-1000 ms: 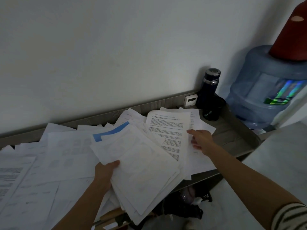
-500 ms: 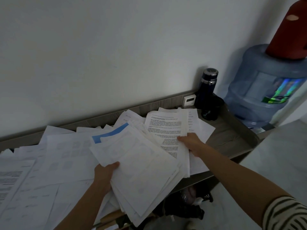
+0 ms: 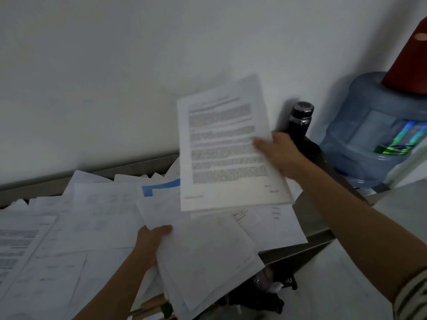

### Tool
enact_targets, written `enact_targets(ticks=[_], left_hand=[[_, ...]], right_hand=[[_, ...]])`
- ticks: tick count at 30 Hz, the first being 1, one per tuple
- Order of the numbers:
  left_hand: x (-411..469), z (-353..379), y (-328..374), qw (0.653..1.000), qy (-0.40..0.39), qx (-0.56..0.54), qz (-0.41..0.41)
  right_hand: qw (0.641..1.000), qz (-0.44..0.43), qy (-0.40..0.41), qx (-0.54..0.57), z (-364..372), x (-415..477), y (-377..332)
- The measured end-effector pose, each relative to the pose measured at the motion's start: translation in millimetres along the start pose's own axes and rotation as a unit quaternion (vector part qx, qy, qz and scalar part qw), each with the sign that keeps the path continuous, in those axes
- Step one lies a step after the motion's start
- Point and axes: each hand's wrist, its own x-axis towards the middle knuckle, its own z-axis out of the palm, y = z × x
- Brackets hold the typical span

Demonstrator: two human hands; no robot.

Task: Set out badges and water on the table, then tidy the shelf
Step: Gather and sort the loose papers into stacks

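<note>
While left hand grips one stack, right hand holds one document.

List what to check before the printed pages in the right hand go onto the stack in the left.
1. Right hand pinches the printed pages at their right edge: ok.
2. Printed pages held up above the loose papers on the shelf: ok.
3. Left hand grips the stack at its left edge: ok.
4. Stack edges squared: not ok, sheets fan out and overhang the shelf front.
5. Number of pages in the right hand: cannot tell, blurred.
6. Dark bottle upright behind the right hand: ok; whether they touch, cannot tell.
</note>
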Motion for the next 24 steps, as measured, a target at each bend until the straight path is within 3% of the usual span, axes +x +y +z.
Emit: enact_targets(ticks=[6,11,14,18,24], left_hand=[[0,2,6,0.994,0.008,-0.099,-0.051],[-1,-2,1,0.999,-0.036,-0.024,-0.009],[-2,-4,-1,0.999,-0.045,-0.013,0.011],[-6,-6,6,0.995,-0.088,-0.039,0.02],[-53,13,96,0.959,-0.178,0.029,0.22]], right_hand=[[0.969,0.139,-0.182,-0.088,56,-21,89],[0.935,0.196,-0.269,-0.124,93,-34,126],[0.934,0.199,-0.269,-0.128,90,-29,124],[0.95,0.191,-0.197,-0.15,67,-20,114],[0.967,0.14,-0.209,0.048,46,-9,70]])
